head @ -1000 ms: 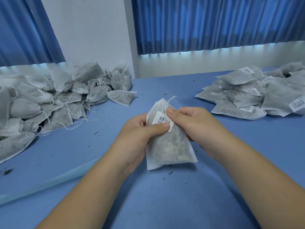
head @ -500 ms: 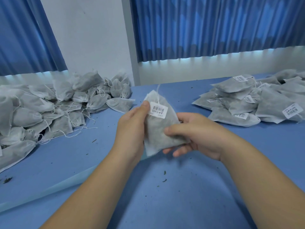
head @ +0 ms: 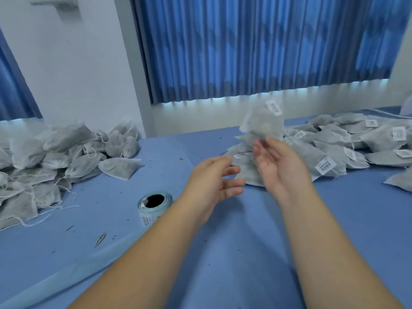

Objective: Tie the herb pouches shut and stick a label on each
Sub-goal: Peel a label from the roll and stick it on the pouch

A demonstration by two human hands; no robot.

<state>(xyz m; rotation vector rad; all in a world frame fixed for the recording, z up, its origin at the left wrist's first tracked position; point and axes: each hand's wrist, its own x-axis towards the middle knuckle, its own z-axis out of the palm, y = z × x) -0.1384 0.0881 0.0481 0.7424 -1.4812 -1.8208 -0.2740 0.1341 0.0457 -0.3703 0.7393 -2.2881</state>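
- One herb pouch is in the air just above the right hand, in front of the right-hand heap. It is blurred. Its long axis stands roughly upright and leans a little, with its white barcode label at the upper right corner.
- Whether the pouch touches the right fingertips I cannot tell.
- The right hand is palm-up with its fingers straight and loose, gripping nothing.
- The left hand hovers beside it, fingers spread and relaxed, and also holds nothing.
- The pouches are soft, flat-sided bags of thin grey-white non-woven cloth. They are bulged by their filling and have white drawstrings.
- There are two heaps, each too many to count. The unlabelled heap lies at the left with loose strings trailing. The labelled heap lies at the right, where at least six small rectangular labels show.
- One roll of labels stands on end near the left forearm, a pale teal cylinder with a dark hollow core.
- The table is covered in smooth blue cloth dotted with dark herb crumbs.
- Pleated blue curtains hang behind.
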